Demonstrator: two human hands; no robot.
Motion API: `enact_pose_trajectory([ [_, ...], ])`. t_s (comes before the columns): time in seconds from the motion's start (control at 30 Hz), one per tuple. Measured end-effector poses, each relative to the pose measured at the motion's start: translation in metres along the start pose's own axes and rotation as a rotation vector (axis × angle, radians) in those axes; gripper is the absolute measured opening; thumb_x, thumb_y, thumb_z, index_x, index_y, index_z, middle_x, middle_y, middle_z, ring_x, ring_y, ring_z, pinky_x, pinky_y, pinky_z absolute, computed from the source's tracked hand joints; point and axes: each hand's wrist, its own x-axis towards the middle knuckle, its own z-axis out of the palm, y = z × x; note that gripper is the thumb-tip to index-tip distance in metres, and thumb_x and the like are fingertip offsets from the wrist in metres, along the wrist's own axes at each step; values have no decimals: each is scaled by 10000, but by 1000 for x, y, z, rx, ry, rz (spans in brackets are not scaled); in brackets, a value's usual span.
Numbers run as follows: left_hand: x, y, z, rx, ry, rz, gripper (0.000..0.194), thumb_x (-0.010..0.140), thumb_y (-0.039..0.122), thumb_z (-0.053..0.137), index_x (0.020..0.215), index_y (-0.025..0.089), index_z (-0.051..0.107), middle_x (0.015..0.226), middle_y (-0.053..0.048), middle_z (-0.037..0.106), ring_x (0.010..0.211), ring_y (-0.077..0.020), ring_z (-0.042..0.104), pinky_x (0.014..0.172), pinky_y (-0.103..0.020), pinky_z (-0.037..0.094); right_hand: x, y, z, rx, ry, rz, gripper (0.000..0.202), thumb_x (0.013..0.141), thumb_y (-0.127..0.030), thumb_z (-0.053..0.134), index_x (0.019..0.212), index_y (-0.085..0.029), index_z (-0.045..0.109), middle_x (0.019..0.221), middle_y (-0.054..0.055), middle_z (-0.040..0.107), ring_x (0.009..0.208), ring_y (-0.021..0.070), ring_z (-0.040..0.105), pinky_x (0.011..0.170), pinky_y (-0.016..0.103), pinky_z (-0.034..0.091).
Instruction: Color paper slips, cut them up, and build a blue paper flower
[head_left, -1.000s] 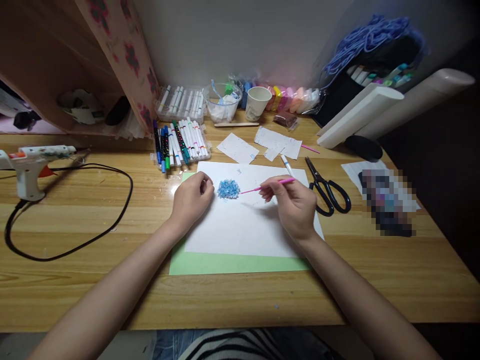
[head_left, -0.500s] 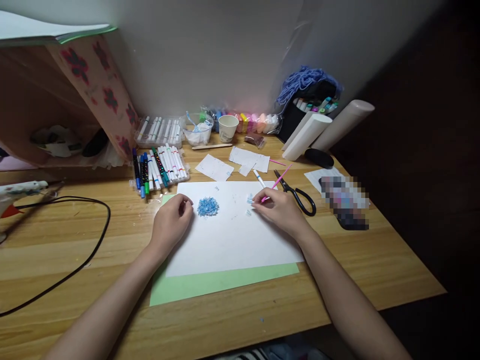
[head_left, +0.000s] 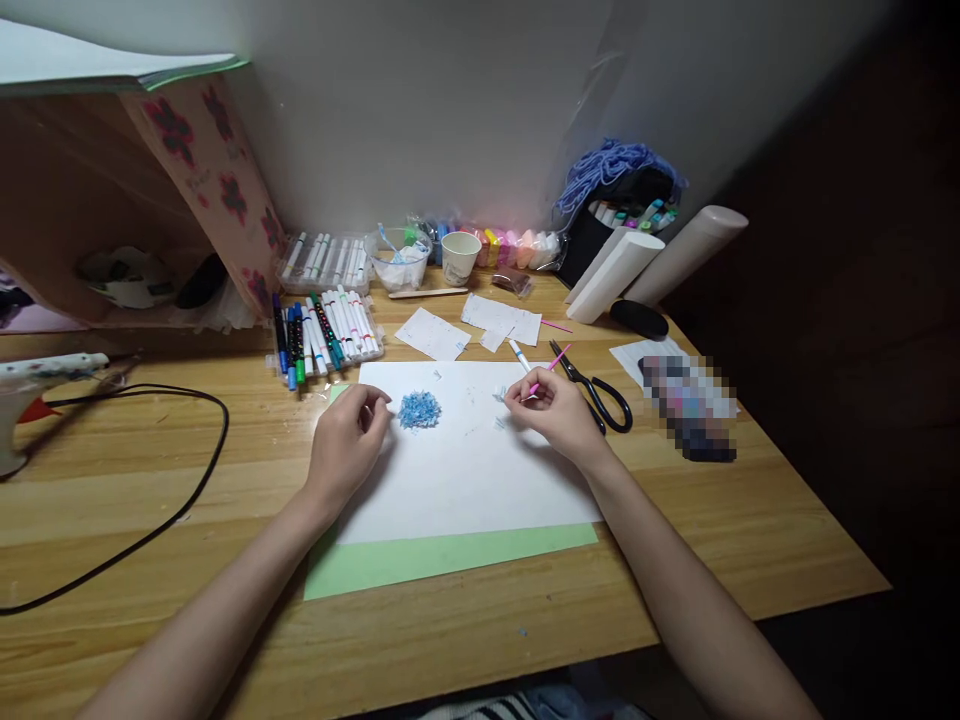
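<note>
A small pile of blue and white shreds (head_left: 420,410) lies on a white paper sheet (head_left: 465,480), which rests over a green sheet (head_left: 450,562). My left hand (head_left: 351,440) is at the left edge of the white sheet, its fingers curled together just beside the pile; what they hold, if anything, is too small to name. On the right, my right hand (head_left: 555,410) has its fingers closed around a thin pink stick (head_left: 561,354), which slants up and to the right. A few pale blue scraps (head_left: 500,422) lie near its fingertips.
Black-handled scissors (head_left: 611,402) and a phone (head_left: 694,410) lie to the right. Markers (head_left: 330,335), paper scraps (head_left: 433,333), a paper cup (head_left: 460,258) and a clear bowl (head_left: 400,262) stand or lie at the back. A glue gun (head_left: 37,385) and black cable (head_left: 223,440) are left.
My right hand has lifted slightly, and the pink stick's upper end sits lower and further left. The whole view has shifted a little; my left hand keeps its curled shape beside the pile.
</note>
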Motion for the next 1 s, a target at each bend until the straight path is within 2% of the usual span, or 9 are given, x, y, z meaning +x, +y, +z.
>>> enact_pose_trajectory([
  [0.07, -7, 10, 0, -51, -26, 97, 108, 879, 209, 480, 869, 181, 583, 788, -7, 571, 661, -130, 490, 633, -267, 375, -3, -4, 6, 170, -86, 84, 310, 660, -269, 713, 654, -213, 408, 733, 15, 634, 640, 126, 566, 644, 278, 458],
  [0.13, -13, 19, 1, -139, -138, 171, 105, 888, 216, 495, 944, 188, 579, 884, -19, 574, 745, -131, 514, 680, -263, 401, -6, -8, 16, 264, -176, 130, 341, 650, -274, 738, 651, -210, 403, 727, 5, 634, 629, 112, 559, 638, 269, 445],
  [0.23, -21, 28, 5, -228, -250, 176, 123, 906, 240, 497, 999, 193, 563, 924, -23, 564, 807, -131, 529, 730, -267, 420, -14, -12, 31, 352, -301, 160, 333, 670, -264, 741, 663, -202, 414, 731, -4, 631, 626, 100, 550, 618, 253, 427],
  [0.4, -26, 30, 11, -262, -291, 180, 92, 912, 254, 501, 943, 185, 552, 875, -18, 562, 800, -138, 525, 726, -277, 420, -20, -12, 45, 400, -409, 167, 312, 718, -247, 721, 682, -197, 415, 760, -2, 634, 615, 91, 539, 581, 236, 413],
  [0.57, -27, 29, 11, -229, -255, 182, 72, 912, 210, 485, 873, 183, 538, 836, -16, 553, 773, -143, 514, 708, -282, 413, -20, -13, 42, 367, -383, 166, 303, 726, -289, 724, 728, -201, 435, 789, 7, 632, 641, 109, 561, 584, 251, 443],
  [0.7, -21, 22, 4, -97, -148, 122, 62, 889, 197, 514, 842, 188, 552, 852, -21, 581, 813, -169, 516, 739, -308, 398, -21, -12, 31, 139, -295, 38, 274, 806, -356, 657, 737, -205, 439, 736, -10, 593, 595, 103, 530, 563, 247, 416],
  [0.8, -12, 11, -1, -29, -17, 44, 88, 881, 198, 525, 799, 185, 554, 838, -20, 588, 810, -174, 514, 722, -306, 387, -25, -8, 25, 30, -375, -119, 308, 889, -410, 536, 693, -210, 406, 627, -24, 533, 551, 106, 477, 547, 253, 377],
  [0.87, -8, 5, -3, -17, 42, -2, 100, 877, 199, 530, 782, 183, 555, 824, -19, 583, 795, -171, 514, 704, -299, 384, -28, -5, 25, 46, -440, -190, 332, 943, -451, 400, 727, -205, 453, 595, -23, 498, 527, 112, 447, 525, 258, 359],
  [1.0, -7, 1, 0, -22, 24, -17, 90, 867, 201, 543, 782, 187, 571, 809, -13, 585, 777, -165, 519, 687, -291, 386, -30, -1, 28, 33, -505, -300, 449, 971, -487, 268, 972, -182, 598, 583, -20, 478, 529, 126, 454, 541, 269, 369],
])
